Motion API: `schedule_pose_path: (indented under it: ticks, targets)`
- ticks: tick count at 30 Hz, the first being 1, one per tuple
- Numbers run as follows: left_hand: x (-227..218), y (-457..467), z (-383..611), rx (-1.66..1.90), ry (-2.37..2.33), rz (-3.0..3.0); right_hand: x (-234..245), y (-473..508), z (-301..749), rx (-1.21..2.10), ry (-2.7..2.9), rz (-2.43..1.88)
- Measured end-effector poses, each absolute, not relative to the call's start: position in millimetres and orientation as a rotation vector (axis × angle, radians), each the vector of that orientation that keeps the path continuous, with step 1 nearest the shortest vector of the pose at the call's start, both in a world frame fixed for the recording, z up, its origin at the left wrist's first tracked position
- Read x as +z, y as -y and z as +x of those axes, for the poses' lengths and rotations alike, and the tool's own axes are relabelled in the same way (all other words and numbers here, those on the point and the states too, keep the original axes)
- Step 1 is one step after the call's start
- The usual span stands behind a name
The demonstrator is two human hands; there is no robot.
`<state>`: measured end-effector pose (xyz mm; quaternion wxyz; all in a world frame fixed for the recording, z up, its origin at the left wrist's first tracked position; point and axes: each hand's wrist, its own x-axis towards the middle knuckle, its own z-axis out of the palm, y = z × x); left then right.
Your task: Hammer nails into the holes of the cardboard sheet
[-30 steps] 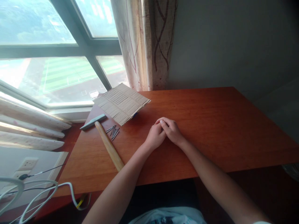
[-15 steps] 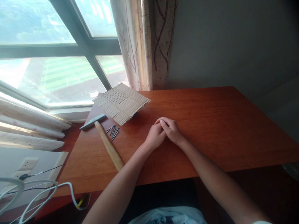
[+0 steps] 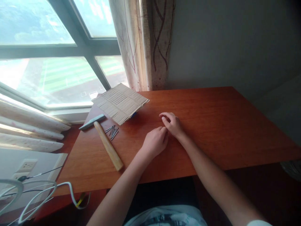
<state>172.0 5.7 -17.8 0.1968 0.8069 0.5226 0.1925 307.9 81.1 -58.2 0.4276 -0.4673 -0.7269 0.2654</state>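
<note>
Because the thumb and forefinger of my right hand [image 3: 173, 124] stand apart in a loose curl, I take its grip as released; nothing shows in it. My left hand [image 3: 155, 139] is folded palm-down just beside it, its fingers tucked from view, so I cannot tell whether they clench on anything. Loose wrists and a light touch on the desk [image 3: 211, 125] seem the steadiest way to rest like this. Leftward, the nails [image 3: 113, 131] lie in a crossed heap beside the hammer [image 3: 103, 137], whose wooden handle points back toward me; I judge it head-heavy, wanting a firm hold. Past the nails, the cardboard sheet [image 3: 121, 103] sits raised over a blue thing [image 3: 134, 115], mostly hidden, its patch of dark dots facing up. I find no readable brand or label; my shirt [image 3: 166, 216] bears print too indistinct to make out.
</note>
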Motion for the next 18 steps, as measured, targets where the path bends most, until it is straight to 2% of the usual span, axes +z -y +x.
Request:
schedule_pose_path:
  ticks: [5,9,12,15,18]
  targets:
    - [5.2,23.9,136.7,0.559,-1.707,2.337,-62.6,-85.5,306.1,0.582,1.928,-1.145]
    - [15.3,43.8,93.0,0.555,-2.214,2.184,-64.7,-87.2,306.2,0.56,1.964,-1.127]
    - [16.5,56.3,64.5,0.362,-2.573,1.885,-66.0,-88.0,306.8,0.547,1.974,-1.121]
    - [13.4,64.9,45.9,0.143,-2.676,1.599,-67.2,-88.4,306.9,0.533,1.98,-1.128]
    - [7.9,66.7,33.2,0.184,-2.653,1.461,-67.9,-88.5,307.0,0.522,1.983,-1.141]
